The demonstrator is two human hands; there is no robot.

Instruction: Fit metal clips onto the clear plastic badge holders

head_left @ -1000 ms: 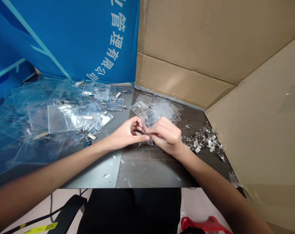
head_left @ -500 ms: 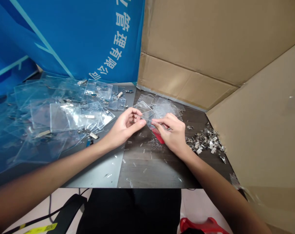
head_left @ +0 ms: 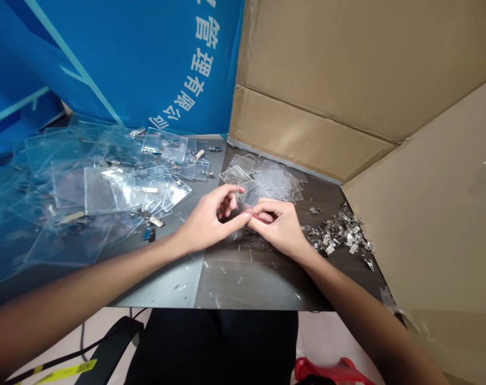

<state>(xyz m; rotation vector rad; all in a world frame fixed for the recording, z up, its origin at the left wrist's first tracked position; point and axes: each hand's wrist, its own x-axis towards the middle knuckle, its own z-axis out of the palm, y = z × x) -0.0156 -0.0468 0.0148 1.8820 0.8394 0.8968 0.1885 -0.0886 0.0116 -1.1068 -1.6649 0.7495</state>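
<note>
While the left hand and right hand touch, they pinch a clear badge holder. Metal clips lie nearby.

Bright, even room light fills the scene, leaving only soft shadow beneath the right hand. Glare flashes off the clear plastic sleeves on the tabletop, while the wide lens bends and smears the cardboard panel near the edge.

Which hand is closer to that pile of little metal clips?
The right hand is nearer, just left of the pile of metal clips. The left hand is farther away, on the other side of the right hand.
</note>
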